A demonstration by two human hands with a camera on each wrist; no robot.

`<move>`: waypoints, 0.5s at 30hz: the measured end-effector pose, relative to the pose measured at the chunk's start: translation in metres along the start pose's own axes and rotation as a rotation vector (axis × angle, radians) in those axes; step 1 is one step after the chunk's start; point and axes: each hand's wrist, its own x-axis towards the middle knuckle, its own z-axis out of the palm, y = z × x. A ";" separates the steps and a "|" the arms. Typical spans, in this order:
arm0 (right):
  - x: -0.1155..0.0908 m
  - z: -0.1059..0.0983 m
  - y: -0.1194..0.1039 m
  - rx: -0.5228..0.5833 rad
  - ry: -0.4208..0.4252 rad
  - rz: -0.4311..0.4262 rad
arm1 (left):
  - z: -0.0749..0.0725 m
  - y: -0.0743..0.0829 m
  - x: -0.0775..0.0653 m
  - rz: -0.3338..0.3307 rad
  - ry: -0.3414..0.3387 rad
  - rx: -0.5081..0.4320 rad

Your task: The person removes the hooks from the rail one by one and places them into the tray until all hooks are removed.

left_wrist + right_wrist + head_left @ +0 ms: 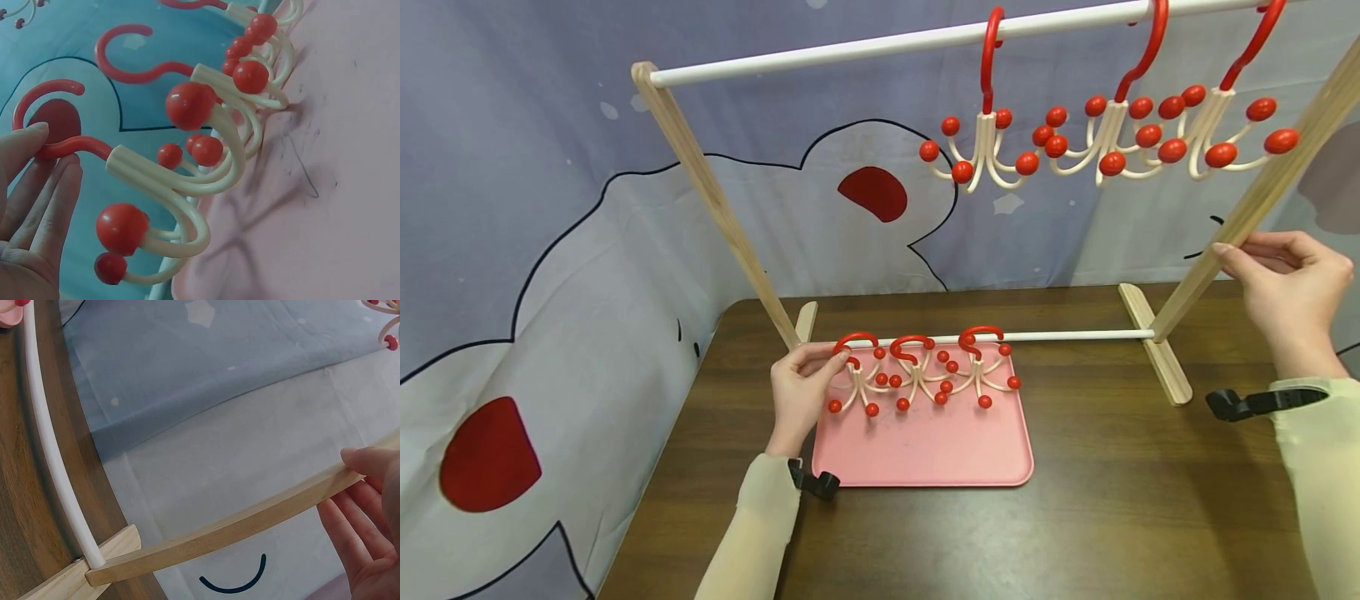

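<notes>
My left hand (801,387) pinches the red hook of the leftmost claw-shaped hanger (140,167), between thumb and fingers. This hanger has a cream stem and curved arms tipped with red balls. Two matching hangers, a middle one (916,375) and a right one (977,372), stand beside it on the pink tray (925,458), hooks upward. On the right, my right hand (1300,283) grips the wooden side post (231,532) of a rack between thumb and fingers, partway up from its foot.
Three more such hangers, including one at the left (985,150), hang from the rack's white top rod (820,57) on its right half. A lower white rod (1075,336) runs behind the tray. Wooden feet (1157,346) stand on the brown table (1097,500), before a patterned cloth (760,225).
</notes>
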 end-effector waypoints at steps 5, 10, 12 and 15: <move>0.000 0.000 0.001 -0.035 0.004 0.015 | 0.001 -0.003 0.004 -0.031 -0.015 0.019; 0.000 0.000 0.000 -0.001 -0.001 0.015 | 0.001 0.009 0.005 -0.089 -0.045 0.008; 0.000 0.001 0.000 0.014 -0.003 0.009 | 0.000 0.007 0.006 -0.111 -0.051 -0.019; 0.000 0.001 0.000 0.012 -0.001 0.000 | -0.001 -0.002 0.008 -0.118 -0.059 -0.050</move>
